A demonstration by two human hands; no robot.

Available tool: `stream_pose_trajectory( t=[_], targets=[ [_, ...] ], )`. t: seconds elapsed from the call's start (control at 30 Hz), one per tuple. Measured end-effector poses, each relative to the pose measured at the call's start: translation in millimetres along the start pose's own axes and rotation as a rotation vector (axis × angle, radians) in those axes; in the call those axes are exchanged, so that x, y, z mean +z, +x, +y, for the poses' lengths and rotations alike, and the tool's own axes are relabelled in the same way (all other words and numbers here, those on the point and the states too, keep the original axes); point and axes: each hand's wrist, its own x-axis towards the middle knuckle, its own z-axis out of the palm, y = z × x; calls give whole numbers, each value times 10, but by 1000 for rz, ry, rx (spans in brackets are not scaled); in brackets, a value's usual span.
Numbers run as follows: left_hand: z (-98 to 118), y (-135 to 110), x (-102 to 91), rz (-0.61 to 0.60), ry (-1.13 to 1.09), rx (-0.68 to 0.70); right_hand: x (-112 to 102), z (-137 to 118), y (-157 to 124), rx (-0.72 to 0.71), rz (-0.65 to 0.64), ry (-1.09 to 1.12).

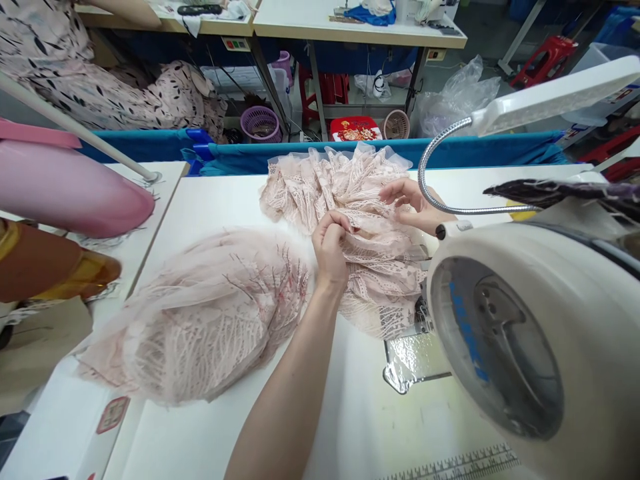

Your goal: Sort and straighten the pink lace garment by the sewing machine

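Tulle heap [200, 320]: a loose pale pink mound is seen at 9 o'clock of the hands, on the white table [225, 427], touched by neither hand.
Left hand [330, 247]: clenched in a pinch on a fold of the lace fabric [350, 193], thumb and fingers closed on its near edge.
Lace fabric: bunched at table centre, spread from 12 o'clock down to 5 o'clock under the sewing machine [540, 347]; its long axis runs away from the body.
Right hand [413, 203]: laid on the lace at 2 o'clock of the left hand, fingers loosely curled, not closed on anything; partly crossed by the lamp neck [430, 160].
Nearer hand: the left.
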Motion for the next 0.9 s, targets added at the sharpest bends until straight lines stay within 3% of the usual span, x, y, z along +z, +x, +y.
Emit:
stream_pose_trajectory(
  t=[0.17, 0.3, 0.43, 0.53, 0.7, 0.9],
  targets=[
    [-25, 7, -21, -1, 8, 50, -40, -43, 26, 31, -205, 27],
    [-26, 7, -20, -16, -8, 12, 44, -79, 3, 122, -99, 170],
    [-4, -4, 15, -130, 154, 5, 108, -126, -10, 186, 17, 374],
    [-11, -5, 30, -162, 192, 17, 106, -161, -11, 166, 80, 394],
    [-56, 18, 13, -111, 100, -14, 90, -194, -8, 142, 147, 367],
    [-67, 27, -9, -96, 65, -32, 108, -202, 6, 139, 167, 381]
  ],
)
